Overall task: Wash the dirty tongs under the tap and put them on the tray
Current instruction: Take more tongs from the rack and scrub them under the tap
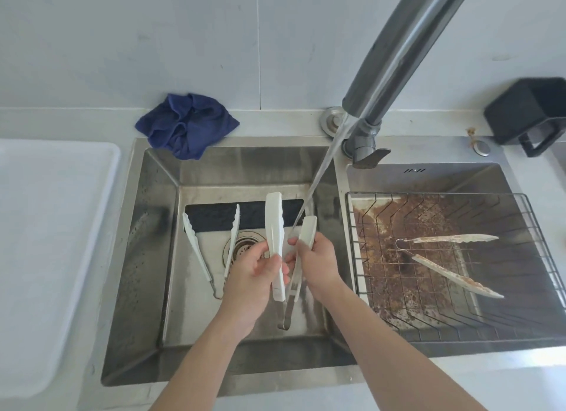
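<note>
Both hands are over the left sink basin [159,257], sharing one pair of white tongs [274,245] spread wide open. The left hand [255,275] has its fingers curled round one arm, the right hand [318,257] pinches the other, right where the tap [395,55] water lands. Second tongs [196,251] lie in the basin, dirty tongs [453,263] sit on the wire rack [536,257], and the white tray [46,257] is at the table's left edge.

1. A pale grey counter [275,121] holds a steel double sink [144,226].
2. Left of the sink, a white tray [46,226] lies flat on the counter.
3. Behind the sink's left basin, a crumpled blue cloth [186,124] rests on the counter, with one edge hanging over the sink rim.
4. Behind the sink's right basin, near its far right corner, a black cup [526,110] lies tipped on its side.
</note>
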